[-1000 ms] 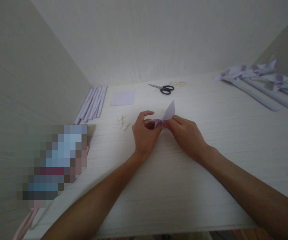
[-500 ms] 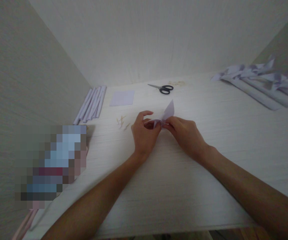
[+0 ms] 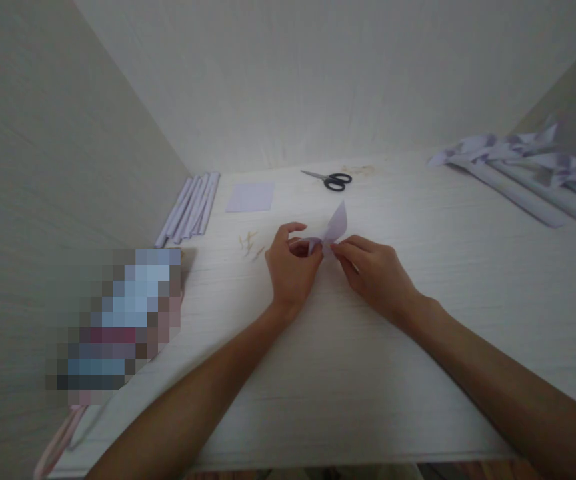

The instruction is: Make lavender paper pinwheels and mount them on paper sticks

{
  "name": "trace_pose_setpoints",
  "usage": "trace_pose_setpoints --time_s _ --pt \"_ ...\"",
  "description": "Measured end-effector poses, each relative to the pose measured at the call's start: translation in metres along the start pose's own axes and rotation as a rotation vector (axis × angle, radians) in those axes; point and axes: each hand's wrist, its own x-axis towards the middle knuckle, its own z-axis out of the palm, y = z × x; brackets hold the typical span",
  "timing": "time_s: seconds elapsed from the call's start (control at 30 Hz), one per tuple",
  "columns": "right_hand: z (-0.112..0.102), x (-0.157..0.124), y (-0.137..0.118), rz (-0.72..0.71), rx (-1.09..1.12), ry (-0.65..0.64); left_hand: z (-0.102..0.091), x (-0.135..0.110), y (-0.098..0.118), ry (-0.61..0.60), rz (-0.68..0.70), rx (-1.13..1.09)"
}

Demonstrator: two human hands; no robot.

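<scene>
A piece of lilac paper is bent and gathered between my hands, one pointed corner standing up and away from me. My left hand pinches its middle with thumb and fingers, the index finger raised and curled above. On the other side, the fingertips of my right hand are pinched together at the paper's right edge. Whether they also hold something small there is hidden. Just left of my left hand lie several small yellowish sticks on the white table.
Scissors with black handles lie near the back wall beside pale scraps. A flat lilac sheet and several rolled paper tubes are at back left, paper pinwheels at back right. A blurred-out object stands left.
My right hand has drawn slightly right, off the gathered middle of the paper to its edge. My left hand keeps its pinch. The whole view has shifted a little.
</scene>
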Motion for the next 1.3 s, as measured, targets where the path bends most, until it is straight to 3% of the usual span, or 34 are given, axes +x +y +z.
trace_pose_setpoints --time_s 0.33,0.63,1.3 --pt "0.0005 0.0028 0.0023 0.078 -0.157 0.108 -0.0009 -0.0015 -0.0040 -0.030 0.025 0.028" --pt "0.0042 0.0009 0.0041 0.090 0.073 0.140 0.0000 -0.0005 -0.0003 -0.030 0.001 -0.018" --pt "0.0095 0.0024 0.0096 0.189 0.252 0.228 -0.0001 0.0004 -0.0019 -0.012 -0.008 -0.063"
